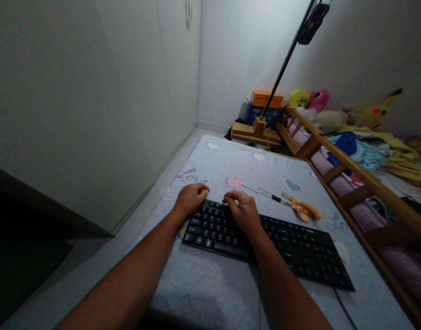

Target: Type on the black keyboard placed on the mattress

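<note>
Hiding part of black keyboard [295, 243], right hand [244, 211]

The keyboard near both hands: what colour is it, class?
The keyboard is black, seen best in the head view.

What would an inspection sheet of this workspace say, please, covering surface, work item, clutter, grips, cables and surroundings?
Surface: pale cover printed with hearts and lettering.
Work item: black keyboard, lying keys upward on the cover.
Clutter: thin stick, black-handled tool and orange bundle, beyond the keyboard.
Grips: left grip at the keyboard's far left corner; right grip over its far edge; fingers curled, and whether either holds something small cannot be told.
Cables: black cable, running from the keyboard's near edge out of view.
Surroundings: white cabinet left; wooden railing and soft toys right; black pole ahead.
</note>
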Available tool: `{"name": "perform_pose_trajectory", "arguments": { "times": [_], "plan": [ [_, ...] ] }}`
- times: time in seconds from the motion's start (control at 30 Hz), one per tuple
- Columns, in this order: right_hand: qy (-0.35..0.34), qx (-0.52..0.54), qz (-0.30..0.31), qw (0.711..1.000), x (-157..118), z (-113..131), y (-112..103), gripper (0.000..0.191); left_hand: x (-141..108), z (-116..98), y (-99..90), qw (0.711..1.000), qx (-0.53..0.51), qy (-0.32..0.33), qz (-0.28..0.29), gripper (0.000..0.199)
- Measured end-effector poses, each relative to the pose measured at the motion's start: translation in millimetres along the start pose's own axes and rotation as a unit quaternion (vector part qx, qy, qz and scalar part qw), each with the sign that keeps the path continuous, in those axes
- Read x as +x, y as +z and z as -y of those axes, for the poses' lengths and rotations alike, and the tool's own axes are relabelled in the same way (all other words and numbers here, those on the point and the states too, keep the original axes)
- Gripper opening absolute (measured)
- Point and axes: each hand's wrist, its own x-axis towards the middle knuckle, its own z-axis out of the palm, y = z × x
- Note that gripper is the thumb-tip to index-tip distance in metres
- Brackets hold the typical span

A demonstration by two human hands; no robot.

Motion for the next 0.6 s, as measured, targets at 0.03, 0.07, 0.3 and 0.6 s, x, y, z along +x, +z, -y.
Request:
{"name": "perform_pose_trajectory", "arguments": {
  "times": [0.03,0.07,0.3,0.6],
  "plan": [
    [-0.001,-0.004,0.001,1.000,0.0,0.1,-0.2,0.016,0.0,-0.1,0.1,1.000,-0.001,0.000,0.000,0.027],
    [-0.002,-0.008,0.002,1.000,0.0,0.2,-0.4,0.016,0.0,-0.1,0.1,1.000,-0.002,-0.001,0.000,0.027],
    [-0.022,-0.014,0.006,1.000,-2.3,-0.6,-0.8,0.016,0.3,1.4,0.6,1.000,-0.005,0.001,-0.002,0.027],
    [-0.025,-0.013,0.022,0.999,-3.3,0.8,-1.0,0.016,0.7,1.9,1.1,1.000,-0.006,0.004,-0.006,0.027]
  ]
}}
